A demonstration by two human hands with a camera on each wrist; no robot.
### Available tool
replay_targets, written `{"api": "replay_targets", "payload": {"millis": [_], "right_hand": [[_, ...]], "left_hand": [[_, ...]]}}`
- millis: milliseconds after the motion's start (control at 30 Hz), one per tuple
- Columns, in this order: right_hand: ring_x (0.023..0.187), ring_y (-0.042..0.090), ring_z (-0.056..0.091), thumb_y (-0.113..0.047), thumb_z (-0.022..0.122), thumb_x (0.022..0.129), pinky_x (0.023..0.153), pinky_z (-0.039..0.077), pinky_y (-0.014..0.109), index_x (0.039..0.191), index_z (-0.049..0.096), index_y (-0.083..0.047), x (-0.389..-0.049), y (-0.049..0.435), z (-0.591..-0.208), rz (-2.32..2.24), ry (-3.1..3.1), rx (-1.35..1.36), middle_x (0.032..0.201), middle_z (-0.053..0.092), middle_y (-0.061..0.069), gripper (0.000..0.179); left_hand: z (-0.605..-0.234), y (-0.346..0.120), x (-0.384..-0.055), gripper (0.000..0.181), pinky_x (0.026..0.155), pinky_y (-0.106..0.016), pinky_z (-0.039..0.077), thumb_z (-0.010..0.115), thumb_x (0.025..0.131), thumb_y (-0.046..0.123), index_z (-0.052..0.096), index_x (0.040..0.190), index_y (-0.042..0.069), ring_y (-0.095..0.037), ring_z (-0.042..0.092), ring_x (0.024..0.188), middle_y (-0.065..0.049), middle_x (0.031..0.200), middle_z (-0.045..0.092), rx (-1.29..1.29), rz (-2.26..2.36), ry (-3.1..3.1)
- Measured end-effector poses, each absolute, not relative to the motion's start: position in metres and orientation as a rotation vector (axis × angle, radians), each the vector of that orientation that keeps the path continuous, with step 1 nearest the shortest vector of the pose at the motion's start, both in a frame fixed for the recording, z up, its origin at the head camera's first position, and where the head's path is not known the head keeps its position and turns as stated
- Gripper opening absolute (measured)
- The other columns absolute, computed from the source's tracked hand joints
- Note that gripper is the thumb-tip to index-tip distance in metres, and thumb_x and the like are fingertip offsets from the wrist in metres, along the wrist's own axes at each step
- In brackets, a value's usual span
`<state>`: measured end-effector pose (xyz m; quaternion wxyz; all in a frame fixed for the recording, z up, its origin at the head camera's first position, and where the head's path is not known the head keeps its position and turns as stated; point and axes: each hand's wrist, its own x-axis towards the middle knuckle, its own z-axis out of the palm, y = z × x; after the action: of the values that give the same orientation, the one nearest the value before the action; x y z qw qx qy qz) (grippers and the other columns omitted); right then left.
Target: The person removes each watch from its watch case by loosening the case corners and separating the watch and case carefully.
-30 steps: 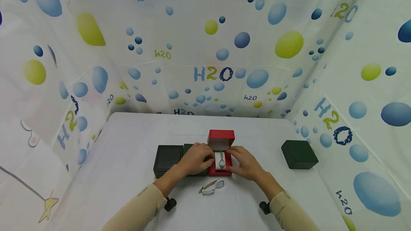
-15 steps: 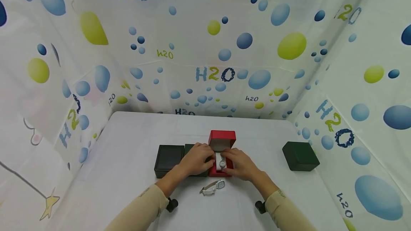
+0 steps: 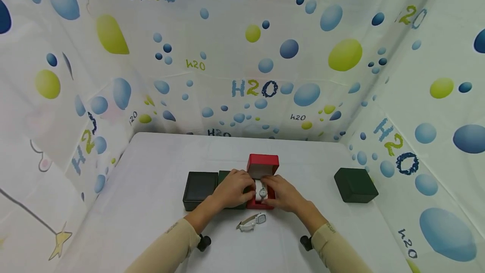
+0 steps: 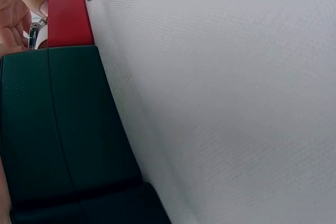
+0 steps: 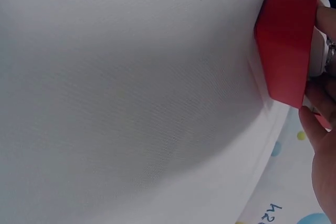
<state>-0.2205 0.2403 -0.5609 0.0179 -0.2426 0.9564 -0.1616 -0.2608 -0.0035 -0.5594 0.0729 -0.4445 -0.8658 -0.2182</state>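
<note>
White sheeting (image 3: 223,41) printed with blue and lime spots and "H2O" lettering hangs behind and at both sides of your white tabletop (image 3: 159,159). Near the middle of it, in front of you, sits a red box (image 3: 259,206), its lid (image 3: 262,164) standing raised at the back. Inside, between your hands, is a watch (image 3: 262,193) with a small round face, fitted on a white cushion.

Your left hand (image 3: 234,188) reaches over the green box (image 4: 79,119) to the left side of the red one, its fingers bent at that edge; you cannot tell from these views whether they grasp the rim or only rest there. Your right hand (image 3: 284,193) comes in from the other side, thumb towards the near end of the watch and the other fingers at its far end. Whether those fingers pinch the cushion or just press on it, you cannot tell.

The green box stands directly left of the red one, and a darker box (image 3: 200,186) sits beside it, further left. Just in front of the red box, a second watch (image 3: 254,222) with a pale strap lies on the tabletop. Well off to your right is another dark green box (image 3: 355,184). Your sleeves (image 3: 166,243) are beige.
</note>
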Motion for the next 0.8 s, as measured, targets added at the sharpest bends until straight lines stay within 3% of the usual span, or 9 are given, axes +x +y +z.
{"api": "replay_targets", "payload": {"millis": [300,600,800], "right_hand": [[0.135,0.024,0.054,-0.034,0.085,0.089,0.114,0.047,0.046,0.148,0.055,-0.014,-0.2198,0.2382,-0.5633,-0.534,2.969,-0.767,0.151,0.057,0.004,0.069],[0.138,0.023,0.054,-0.027,0.089,0.085,0.113,0.049,0.045,0.147,0.054,-0.016,-0.2172,0.2376,-0.5642,-0.662,2.965,-0.738,0.151,0.053,0.003,0.071],[0.132,0.02,0.055,-0.024,0.09,0.084,0.111,0.051,0.042,0.142,0.058,-0.014,-0.2181,0.2387,-0.5664,-0.722,3.007,-0.796,0.143,0.055,0.003,0.068]], "left_hand": [[-0.5602,-0.0031,-0.262,0.016,0.1,-0.041,0.046,0.076,0.094,0.043,0.075,0.099,0.027,-0.013,0.061,0.108,0.012,0.1,0.071,-1.364,-0.641,-2.595],[-0.5606,-0.0034,-0.2606,0.051,0.111,-0.045,0.045,0.077,0.089,0.058,0.07,0.126,0.024,-0.016,0.061,0.123,0.006,0.128,0.069,-1.342,-0.595,-2.643],[-0.5598,-0.0016,-0.2597,0.064,0.113,-0.043,0.043,0.081,0.086,0.056,0.064,0.138,0.022,-0.015,0.058,0.13,0.005,0.141,0.062,-1.313,-0.627,-2.674]]}}
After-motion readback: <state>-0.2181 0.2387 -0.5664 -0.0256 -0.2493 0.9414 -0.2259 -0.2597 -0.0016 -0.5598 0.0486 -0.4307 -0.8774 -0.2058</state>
